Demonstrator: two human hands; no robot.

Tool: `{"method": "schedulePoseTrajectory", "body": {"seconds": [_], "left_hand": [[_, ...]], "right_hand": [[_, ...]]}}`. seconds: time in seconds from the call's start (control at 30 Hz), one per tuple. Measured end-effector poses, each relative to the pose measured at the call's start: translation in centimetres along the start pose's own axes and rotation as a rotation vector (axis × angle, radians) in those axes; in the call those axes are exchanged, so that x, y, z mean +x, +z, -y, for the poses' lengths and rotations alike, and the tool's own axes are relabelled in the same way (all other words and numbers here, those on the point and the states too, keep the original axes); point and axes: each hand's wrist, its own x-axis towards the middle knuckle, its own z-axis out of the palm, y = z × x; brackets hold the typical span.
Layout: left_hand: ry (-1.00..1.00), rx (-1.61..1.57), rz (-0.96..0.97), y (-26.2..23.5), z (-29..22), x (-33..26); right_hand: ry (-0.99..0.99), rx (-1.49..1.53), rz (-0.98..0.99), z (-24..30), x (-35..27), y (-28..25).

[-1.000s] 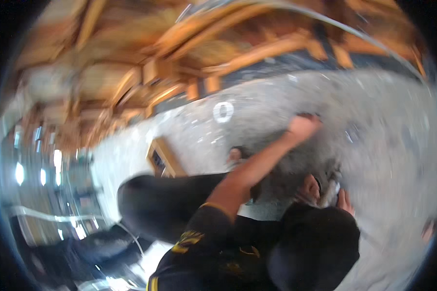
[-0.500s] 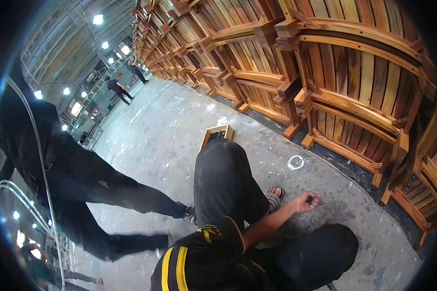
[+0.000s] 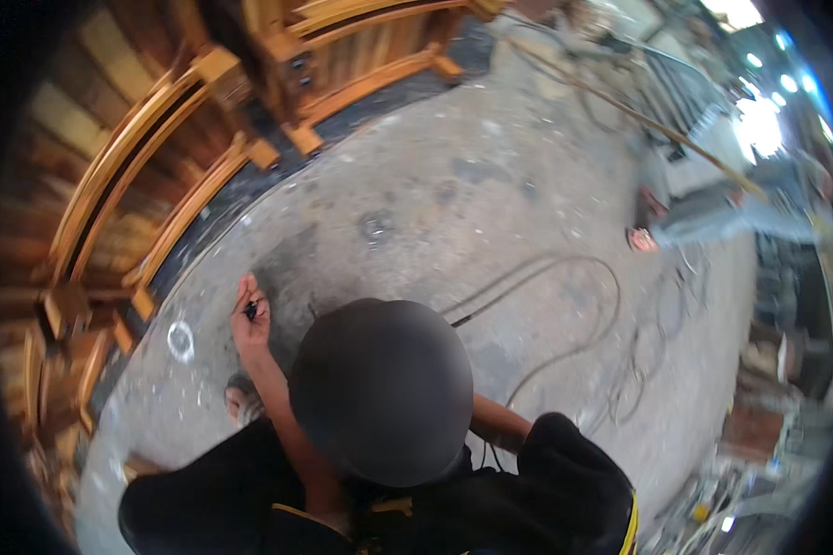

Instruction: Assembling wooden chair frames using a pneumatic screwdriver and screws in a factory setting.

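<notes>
My left hand (image 3: 253, 314) is held out over the concrete floor, its fingers curled around small black pieces (image 3: 251, 311) whose exact kind I cannot make out. My left foot (image 3: 241, 400) is just below that wrist. A dark rounded knee (image 3: 379, 388) fills the middle of the view. Behind it runs my right forearm (image 3: 500, 422); the knee hides the right hand, so its grip does not show. A thin hose (image 3: 565, 259) with a dark end comes out from beside the knee and loops over the floor.
Slatted wooden furniture (image 3: 148, 185) with curved rails stands along the left and top on a dark strip. A white ring (image 3: 181, 341) marks the floor. At right, a person in grey-blue clothing (image 3: 740, 217) is near a long pole (image 3: 639, 116). Stacked materials (image 3: 759, 430) line the right side.
The view has swung right, so the furniture now lies at left and the hose shows. The dark-clothed people have left the view. My left hand still holds the black pieces.
</notes>
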Motion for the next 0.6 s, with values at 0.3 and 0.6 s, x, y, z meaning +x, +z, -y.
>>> {"method": "schedulePoseTrajectory", "body": {"seconds": [0.3,0.6], "left_hand": [[-0.124,0.062,0.123,2.5,6.8,5.3],[-0.156,0.352,0.123,5.2,5.4,3.8]], "right_hand": [[0.159,-0.008,-0.118,13.8,-4.7,-1.4],[-0.171,0.141,-0.176,23.4,10.1,1.1]]}}
